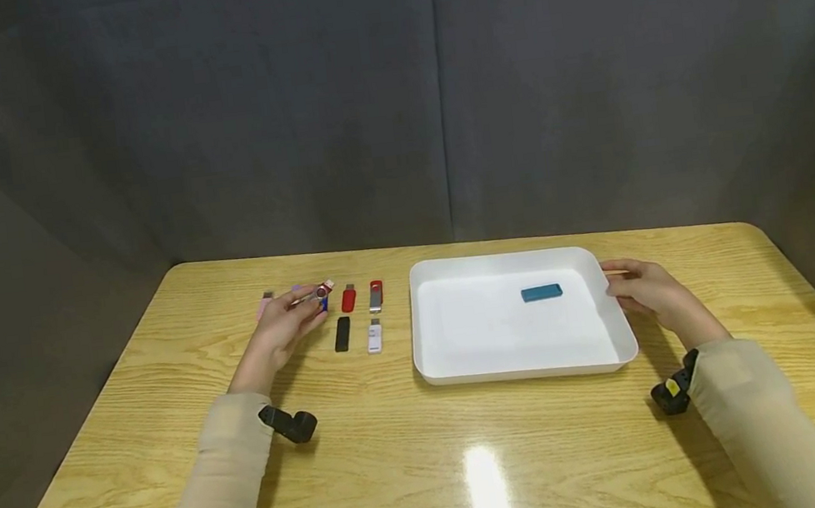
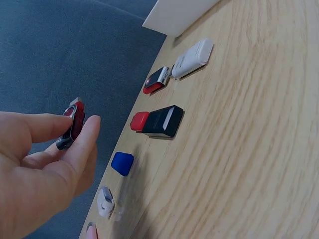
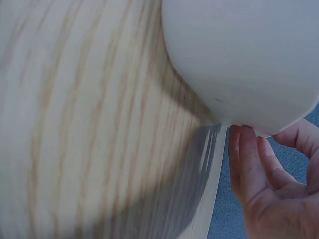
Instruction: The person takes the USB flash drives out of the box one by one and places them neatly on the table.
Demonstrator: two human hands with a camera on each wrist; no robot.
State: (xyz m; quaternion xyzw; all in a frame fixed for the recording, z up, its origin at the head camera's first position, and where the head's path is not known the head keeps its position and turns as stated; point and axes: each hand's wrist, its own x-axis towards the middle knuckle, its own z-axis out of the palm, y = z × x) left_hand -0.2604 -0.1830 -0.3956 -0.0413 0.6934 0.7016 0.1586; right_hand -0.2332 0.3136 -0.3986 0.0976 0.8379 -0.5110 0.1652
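Observation:
Between thumb and fingers, my left hand (image 1: 280, 329) pinches a red USB flash drive (image 2: 78, 118) with a metal swivel cover, held above the table. Below and around that hand lie a blue flash drive (image 2: 122, 163), a white one (image 2: 105, 201) and a pink one (image 1: 262, 306), partly covered in the head view. My right hand (image 1: 649, 291) touches the outer right wall of a white tray (image 1: 461, 323); its fingers are fairly straight against the wall. A teal flash drive (image 1: 541, 292) lies inside the tray, right of its middle.
Between the left hand and the tray lie a red flash drive (image 1: 348, 298), a red-and-silver one (image 1: 376, 296), a black one (image 1: 342, 334) and a white one (image 1: 375, 336). Dark curtains (image 1: 287, 125) stand behind the wooden table (image 1: 370, 459).

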